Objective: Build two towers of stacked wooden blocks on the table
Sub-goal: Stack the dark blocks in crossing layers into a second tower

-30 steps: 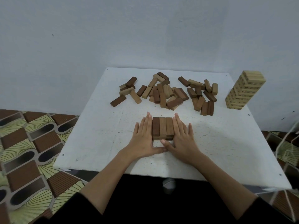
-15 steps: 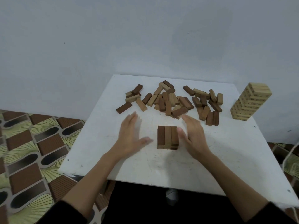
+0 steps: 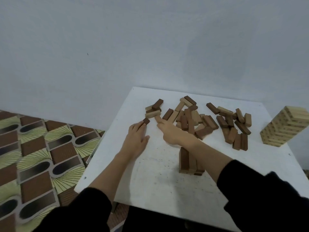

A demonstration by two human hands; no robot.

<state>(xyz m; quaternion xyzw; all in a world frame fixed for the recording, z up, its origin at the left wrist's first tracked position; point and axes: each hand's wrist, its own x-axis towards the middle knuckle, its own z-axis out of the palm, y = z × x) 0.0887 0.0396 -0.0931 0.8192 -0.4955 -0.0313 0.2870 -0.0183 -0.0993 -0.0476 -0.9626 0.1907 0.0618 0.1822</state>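
The left hand (image 3: 135,139) lies low on the white table (image 3: 150,181) with its fingers closed over a dark block (image 3: 146,121), whose far end pokes out past the fingertips. The right hand (image 3: 169,132) reaches across just beside it, fingers stretched forward and apart, fingertips touching a pale block (image 3: 152,114) that lies just beyond them; it grips nothing yet. More loose blocks (image 3: 197,120) are scattered beyond and to the right of that hand. Under the right forearm, nearer the body, sits the started stack (image 3: 185,160), blocks laid side by side. Well off to the right of both hands stands a finished pale tower (image 3: 284,126).

These blocks look like small, stiff, smooth pieces of wood: light enough for a two-finger pinch, not fragile, but liable to slide on one another and on the tabletop. The surest hold is probably across the long sides near the middle, so that a block stays level when it is set down. The low stack would likely shift under a careless sleeve.
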